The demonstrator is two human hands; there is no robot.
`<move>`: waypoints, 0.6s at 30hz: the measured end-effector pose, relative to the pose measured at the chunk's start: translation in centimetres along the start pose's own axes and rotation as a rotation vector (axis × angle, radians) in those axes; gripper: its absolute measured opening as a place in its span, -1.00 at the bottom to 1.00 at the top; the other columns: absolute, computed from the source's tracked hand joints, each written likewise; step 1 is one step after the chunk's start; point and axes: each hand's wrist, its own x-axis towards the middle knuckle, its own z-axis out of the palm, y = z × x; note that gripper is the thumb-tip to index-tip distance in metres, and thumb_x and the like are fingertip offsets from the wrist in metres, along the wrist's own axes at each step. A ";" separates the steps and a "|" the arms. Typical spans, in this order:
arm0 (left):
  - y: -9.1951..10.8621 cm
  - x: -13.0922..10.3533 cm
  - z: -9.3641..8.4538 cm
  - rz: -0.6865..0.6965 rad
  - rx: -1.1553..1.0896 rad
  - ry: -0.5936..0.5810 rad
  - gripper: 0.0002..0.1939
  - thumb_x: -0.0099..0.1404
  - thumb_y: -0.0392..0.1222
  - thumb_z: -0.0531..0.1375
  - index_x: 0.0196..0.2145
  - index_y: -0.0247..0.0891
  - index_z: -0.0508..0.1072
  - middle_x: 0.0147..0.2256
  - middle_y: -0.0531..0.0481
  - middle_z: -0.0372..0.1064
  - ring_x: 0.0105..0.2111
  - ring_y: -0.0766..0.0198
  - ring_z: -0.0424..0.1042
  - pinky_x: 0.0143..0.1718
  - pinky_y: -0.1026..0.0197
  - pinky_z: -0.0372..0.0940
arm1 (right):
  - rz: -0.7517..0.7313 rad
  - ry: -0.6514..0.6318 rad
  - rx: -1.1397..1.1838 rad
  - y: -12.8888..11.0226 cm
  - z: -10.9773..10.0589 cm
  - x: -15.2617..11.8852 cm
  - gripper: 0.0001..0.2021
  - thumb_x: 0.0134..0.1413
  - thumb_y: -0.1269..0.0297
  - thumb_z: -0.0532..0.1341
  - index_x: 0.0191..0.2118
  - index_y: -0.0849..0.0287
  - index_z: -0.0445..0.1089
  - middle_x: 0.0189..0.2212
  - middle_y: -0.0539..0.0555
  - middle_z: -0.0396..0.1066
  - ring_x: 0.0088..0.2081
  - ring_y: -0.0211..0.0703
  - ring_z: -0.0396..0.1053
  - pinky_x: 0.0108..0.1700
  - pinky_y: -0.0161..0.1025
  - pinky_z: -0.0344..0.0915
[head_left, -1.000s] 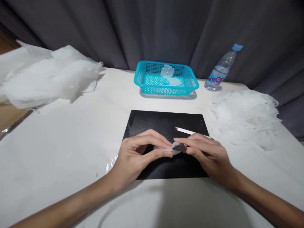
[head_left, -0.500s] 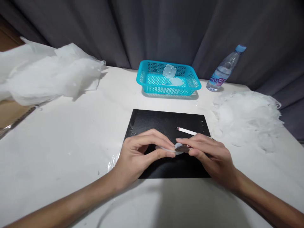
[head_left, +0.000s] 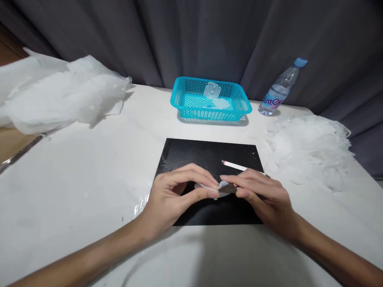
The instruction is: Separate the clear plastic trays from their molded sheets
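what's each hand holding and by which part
The left hand pinches a translucent piece, the exact spot hidden. The right hand holds a dark blade-like tool by the end away from the left hand.

We see a dark metal blade with a dull finish and a translucent, softly frosted plastic piece [head_left: 223, 183]; that blade [head_left: 228, 189] looks smooth. Our desk [head_left: 89, 171] is smooth with slight gloss, the basket [head_left: 209, 109] shiny perforated plastic, the bottle [head_left: 281, 88] clear glossy plastic, the curtain [head_left: 203, 40] matt cloth.
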 end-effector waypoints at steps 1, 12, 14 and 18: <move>0.0 0.0 0.0 -0.002 0.001 0.003 -0.87 0.25 -0.36 0.46 -0.33 -0.13 0.73 -0.33 0.02 0.63 -0.30 0.31 0.59 -0.20 0.34 0.49 | 0.004 0.005 -0.004 0.0 0.0 0.0 -0.63 0.42 0.42 0.22 0.25 0.08 0.49 -0.24 0.05 0.55 -0.21 -0.22 0.49 -0.10 -0.25 0.49; -0.1 -0.1 0.3 -0.006 -0.016 0.027 -0.91 0.23 -0.32 0.47 -0.37 -0.15 0.72 -0.35 -0.01 0.63 -0.33 0.28 0.59 -0.24 0.31 0.49 | 0.025 0.025 -0.018 -0.1 0.3 -0.3 -0.62 0.41 0.45 0.22 0.26 0.05 0.49 -0.24 0.03 0.56 -0.20 -0.23 0.49 -0.09 -0.25 0.49; -0.1 -0.1 0.2 -0.010 -0.020 0.026 -0.91 0.23 -0.32 0.47 -0.36 -0.14 0.72 -0.35 0.00 0.63 -0.31 0.30 0.59 -0.23 0.33 0.48 | 0.027 0.027 -0.023 -0.1 0.4 -0.3 -0.62 0.41 0.44 0.23 0.25 0.05 0.50 -0.23 0.03 0.56 -0.20 -0.24 0.49 -0.08 -0.26 0.49; -0.2 -0.3 0.3 -0.028 -0.041 0.034 -0.88 0.23 -0.35 0.46 -0.36 -0.13 0.72 -0.33 0.01 0.62 -0.30 0.30 0.58 -0.25 0.36 0.47 | 0.023 0.046 -0.036 -0.1 0.6 -0.3 -0.64 0.42 0.43 0.22 0.23 0.07 0.50 -0.21 0.06 0.57 -0.21 -0.23 0.49 -0.10 -0.25 0.50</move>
